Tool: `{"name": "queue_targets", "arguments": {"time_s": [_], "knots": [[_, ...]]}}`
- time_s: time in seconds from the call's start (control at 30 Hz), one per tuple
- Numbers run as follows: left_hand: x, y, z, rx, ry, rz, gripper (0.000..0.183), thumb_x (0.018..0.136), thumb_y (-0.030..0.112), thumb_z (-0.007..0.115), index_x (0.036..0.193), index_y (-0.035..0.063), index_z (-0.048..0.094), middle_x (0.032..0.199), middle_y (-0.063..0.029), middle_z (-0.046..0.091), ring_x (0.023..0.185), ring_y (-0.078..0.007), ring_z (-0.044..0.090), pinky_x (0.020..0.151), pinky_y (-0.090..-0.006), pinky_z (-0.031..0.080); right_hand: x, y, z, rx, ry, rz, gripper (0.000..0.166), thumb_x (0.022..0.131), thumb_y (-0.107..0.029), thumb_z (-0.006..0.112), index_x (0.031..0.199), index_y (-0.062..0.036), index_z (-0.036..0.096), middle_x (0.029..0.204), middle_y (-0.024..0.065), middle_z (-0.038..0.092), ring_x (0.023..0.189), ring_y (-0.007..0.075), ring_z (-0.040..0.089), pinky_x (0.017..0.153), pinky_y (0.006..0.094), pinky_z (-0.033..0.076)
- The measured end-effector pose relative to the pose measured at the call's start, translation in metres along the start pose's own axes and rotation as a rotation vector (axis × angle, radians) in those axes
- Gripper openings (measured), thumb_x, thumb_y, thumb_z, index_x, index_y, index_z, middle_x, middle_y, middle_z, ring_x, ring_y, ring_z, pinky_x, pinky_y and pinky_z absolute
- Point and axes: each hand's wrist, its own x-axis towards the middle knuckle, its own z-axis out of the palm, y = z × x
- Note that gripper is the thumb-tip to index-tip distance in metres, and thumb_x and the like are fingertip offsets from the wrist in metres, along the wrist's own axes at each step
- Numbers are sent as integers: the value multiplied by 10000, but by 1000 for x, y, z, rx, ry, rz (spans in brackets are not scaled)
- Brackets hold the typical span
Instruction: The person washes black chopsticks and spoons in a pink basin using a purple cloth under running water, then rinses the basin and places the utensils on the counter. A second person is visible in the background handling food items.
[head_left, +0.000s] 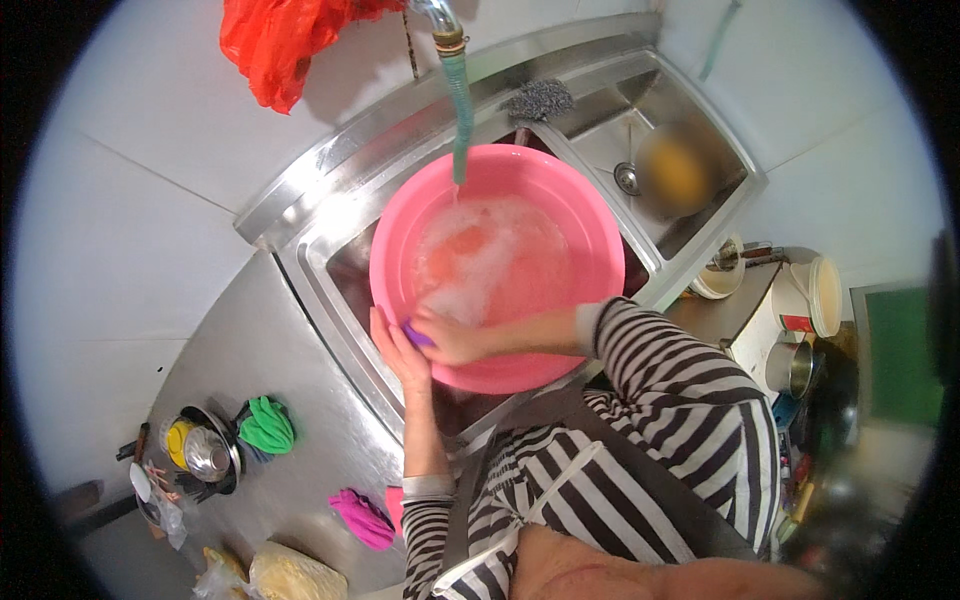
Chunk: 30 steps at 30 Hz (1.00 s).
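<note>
A large pink plastic basin (600, 247) rests over the left bowl of a steel sink, with sudsy water (499, 259) inside. Into it a thin stream runs from a green hose (459, 112) fixed to the metal tap (439, 15). My right hand (448, 337) presses a purple cloth or sponge (417, 334) against the basin's inner wall at the lower left. On the outside of the same wall, my left hand (400, 349) grips the rim. Most of the purple thing is hidden under the right fingers.
Steel wool (540, 100) lies behind the basin, beside the right sink bowl (600, 146). On the steel counter (300, 375) at left are a green cloth (266, 425), a magenta cloth (362, 519) and a bowl of metalware (234, 457). White buckets (825, 296) stand at right.
</note>
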Motion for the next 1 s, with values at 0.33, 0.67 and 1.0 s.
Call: {"name": "queue_targets", "arguments": {"time_s": [0.33, 0.67, 1.0], "knots": [[-8, 1, 2, 205, 17, 12, 455, 882, 114, 471, 1299, -40, 373, 1258, -240, 441, 1162, -365, 431, 995, -401, 327, 167, 112, -171, -440, 522, 279, 234, 761, -166, 509, 972, -69, 483, 916, 170, 520, 741, 341, 591, 595, 432, 493], [-10, 1, 10, 188, 82, 37, 477, 901, 242, 473, 1259, -66, 404, 1205, -267, 473, 1109, -397, 452, 948, -436, 358, -68, 113, -238, -1653, -195, 80, 301, 781, -223, 494, 1022, -75, 596, 1198, 142, 504, 1169, 308, 418, 935, 531, 316], [-8, 54, 18, 715, -33, 496, 457, 791, 91, 549, 1218, -36, 448, 1231, -279, 432, 1136, -429, 423, 957, -448, 358, -80, 167, -119, -808, -226, 305, 308, 806, -226, 490, 1059, -92, 605, 1136, 157, 548, 1040, 325, 525, 793, 586, 384]]}}
